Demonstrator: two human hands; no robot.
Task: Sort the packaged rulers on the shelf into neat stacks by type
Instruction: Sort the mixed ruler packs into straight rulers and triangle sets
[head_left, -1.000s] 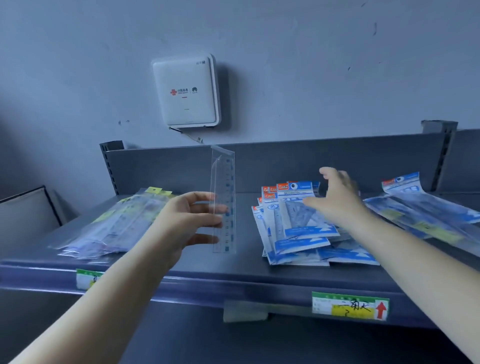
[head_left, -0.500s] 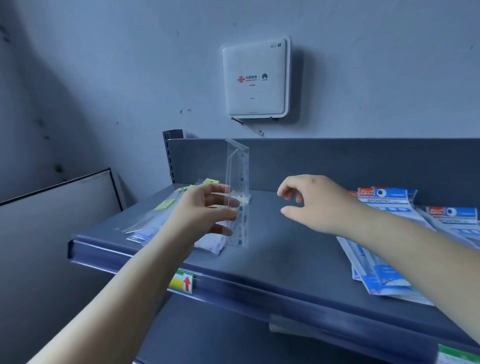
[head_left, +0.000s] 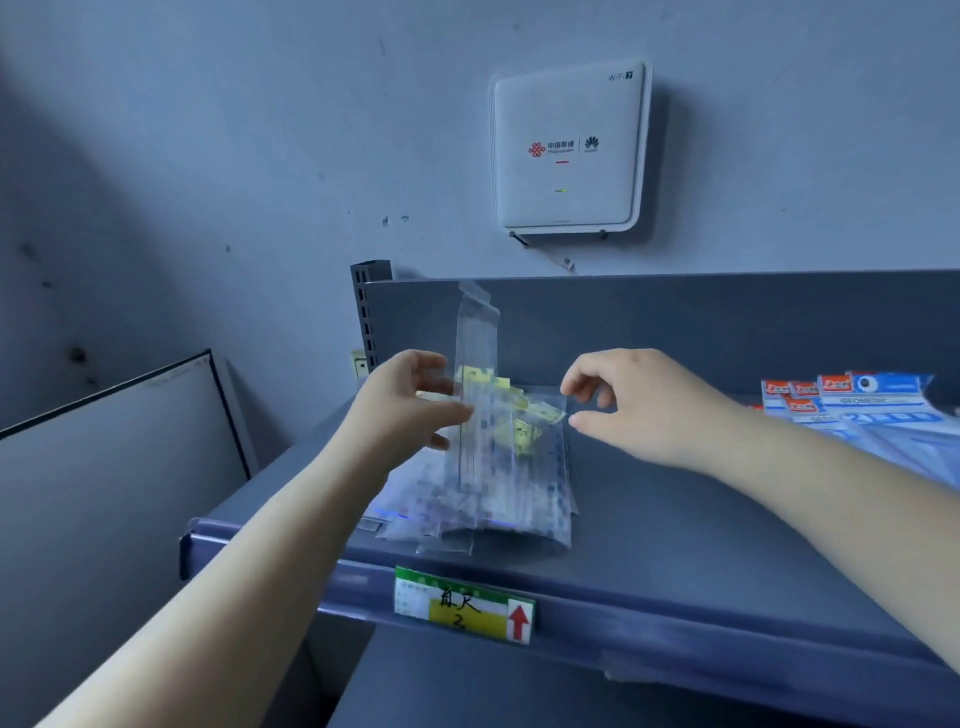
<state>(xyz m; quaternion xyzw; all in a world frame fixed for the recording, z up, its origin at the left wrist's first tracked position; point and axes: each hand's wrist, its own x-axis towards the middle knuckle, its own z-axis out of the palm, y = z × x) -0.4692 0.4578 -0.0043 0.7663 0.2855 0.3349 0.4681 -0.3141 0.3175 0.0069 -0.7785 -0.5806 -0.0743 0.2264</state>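
Observation:
My left hand (head_left: 410, 410) holds a clear packaged ruler (head_left: 475, 364) upright by its edge, over a pile of clear ruler packs with yellow tags (head_left: 498, 493) at the left of the grey shelf (head_left: 701, 545). My right hand (head_left: 639, 405) hovers just right of the held ruler with its fingers loosely curled and nothing in them. It is close to the pile's top corner. A stack of blue-and-white ruler packs with red labels (head_left: 862, 410) lies at the shelf's far right, partly cut off by the frame.
A green and yellow price label with a red arrow (head_left: 462, 605) is clipped to the shelf's front lip. A white WiFi box (head_left: 569, 148) hangs on the wall above. A white board (head_left: 119, 457) leans at the left. Bare shelf surface lies between the two piles.
The view swung left. My left hand carried the upright ruler over the clear pile at the left. My right hand left the blue packs and came across beside the held ruler.

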